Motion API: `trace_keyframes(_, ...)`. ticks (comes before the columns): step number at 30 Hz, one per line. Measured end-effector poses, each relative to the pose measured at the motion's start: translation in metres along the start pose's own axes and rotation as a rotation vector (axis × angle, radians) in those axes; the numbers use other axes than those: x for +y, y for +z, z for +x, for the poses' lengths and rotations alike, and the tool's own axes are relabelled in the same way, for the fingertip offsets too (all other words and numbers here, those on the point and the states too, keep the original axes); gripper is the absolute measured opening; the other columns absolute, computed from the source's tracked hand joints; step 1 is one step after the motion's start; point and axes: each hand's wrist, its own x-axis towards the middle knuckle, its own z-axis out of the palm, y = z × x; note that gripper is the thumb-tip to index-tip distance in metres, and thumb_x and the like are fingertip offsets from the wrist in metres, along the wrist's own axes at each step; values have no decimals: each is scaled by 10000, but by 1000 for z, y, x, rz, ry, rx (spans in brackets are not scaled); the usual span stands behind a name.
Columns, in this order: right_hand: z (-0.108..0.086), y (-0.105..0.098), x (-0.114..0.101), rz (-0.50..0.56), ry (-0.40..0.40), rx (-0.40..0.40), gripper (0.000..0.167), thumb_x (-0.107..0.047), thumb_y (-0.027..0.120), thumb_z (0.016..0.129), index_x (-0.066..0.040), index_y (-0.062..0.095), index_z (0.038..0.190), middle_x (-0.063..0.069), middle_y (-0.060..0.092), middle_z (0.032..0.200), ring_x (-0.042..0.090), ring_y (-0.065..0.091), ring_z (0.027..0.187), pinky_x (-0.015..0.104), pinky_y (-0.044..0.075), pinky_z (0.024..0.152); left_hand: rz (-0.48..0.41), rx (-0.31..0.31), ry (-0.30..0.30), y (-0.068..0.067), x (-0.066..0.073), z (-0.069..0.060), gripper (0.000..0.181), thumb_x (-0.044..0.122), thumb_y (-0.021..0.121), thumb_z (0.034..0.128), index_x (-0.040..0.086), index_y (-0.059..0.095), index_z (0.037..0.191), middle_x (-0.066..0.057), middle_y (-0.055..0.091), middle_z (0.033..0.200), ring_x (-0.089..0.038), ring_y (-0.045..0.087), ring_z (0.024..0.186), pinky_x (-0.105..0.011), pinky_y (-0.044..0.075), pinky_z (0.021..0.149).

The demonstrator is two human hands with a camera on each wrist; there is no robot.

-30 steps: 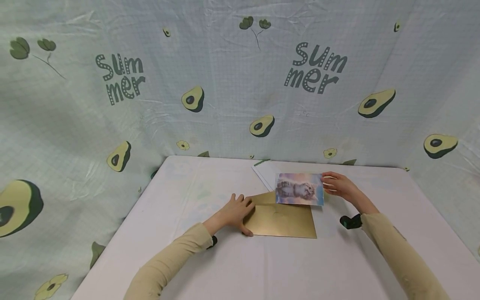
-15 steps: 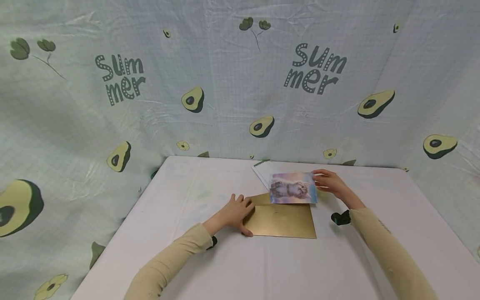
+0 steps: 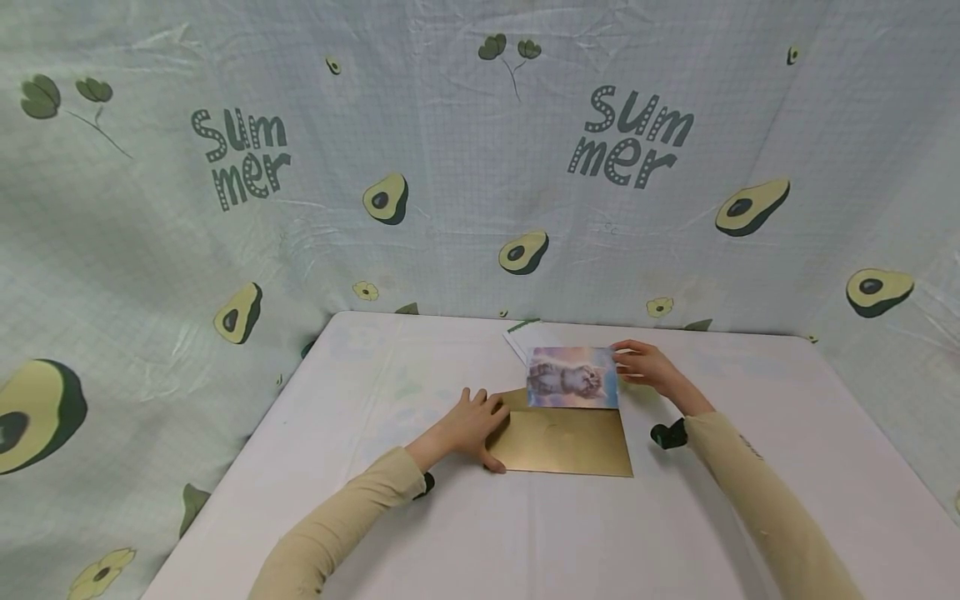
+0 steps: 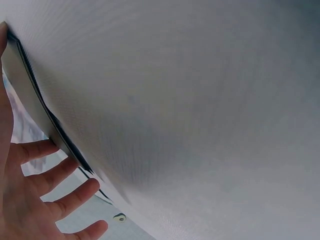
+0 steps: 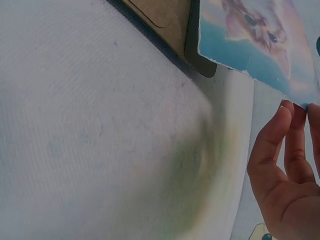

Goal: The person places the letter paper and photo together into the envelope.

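A gold envelope point(image 3: 562, 442) lies on the table, its flap at the far side. My left hand point(image 3: 472, 425) rests on its left end with fingers spread; in the left wrist view the hand point(image 4: 45, 195) touches the envelope's edge point(image 4: 30, 95). The kitten picture card point(image 3: 572, 378) is over the envelope's far part, its lower edge along the fold. My right hand point(image 3: 648, 367) pinches the card's far right corner. In the right wrist view, thumb and fingers point(image 5: 287, 112) hold the corner of the card point(image 5: 255, 45) beside the brown envelope point(image 5: 165, 25).
White sheets with a green mark point(image 3: 525, 333) lie behind the card on the white-covered table point(image 3: 420, 533). A hanging cloth with avocado prints point(image 3: 450, 167) stands behind the table. Dark devices point(image 3: 669, 434) are strapped at both wrists.
My right hand has moved left, carrying the card along with it, so the card now lines up more with the envelope. My left hand has stayed in place.
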Motion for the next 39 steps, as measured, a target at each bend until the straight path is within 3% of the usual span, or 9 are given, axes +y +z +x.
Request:
trace_keyframes(12, 5, 9, 3, 51, -7, -1, 240, -224, 510, 907, -111, 497, 1118, -104, 540, 840, 28, 563, 747, 235, 483, 712, -6, 1, 3, -4, 1, -1, 922, 799, 524, 581, 148, 432, 1227, -97, 445, 1262, -258, 452, 1040, -499, 371, 836)
trace_keyframes(26, 2, 16, 0, 0, 3, -31, 404, -255, 502, 911, -23, 412, 1229, -32, 549, 950, 82, 551, 799, 264, 475, 737, -6, -6, -3, -4, 1, -1, 896, 800, 517, 589, 157, 432, 1207, -79, 442, 1255, -242, 451, 1021, -478, 367, 831)
trace_keyframes(32, 4, 17, 3, -4, 5, -18, 387, -247, 513, 905, -41, 427, 1222, -32, 565, 945, 88, 562, 784, 265, 477, 732, -7, 7, 1, -3, 1, -1, 885, 799, 523, 585, 160, 437, 1192, -78, 448, 1245, -238, 454, 1005, -467, 367, 814)
trace_keyframes(39, 6, 21, 3, -38, -52, -31, 348, -248, 514, 905, -43, 457, 1181, 27, 592, 1007, 88, 589, 800, 287, 492, 739, -4, 7, 2, -1, 0, 0, 901, 804, 517, 582, 159, 431, 1205, -73, 446, 1246, -234, 452, 1004, -473, 367, 821)
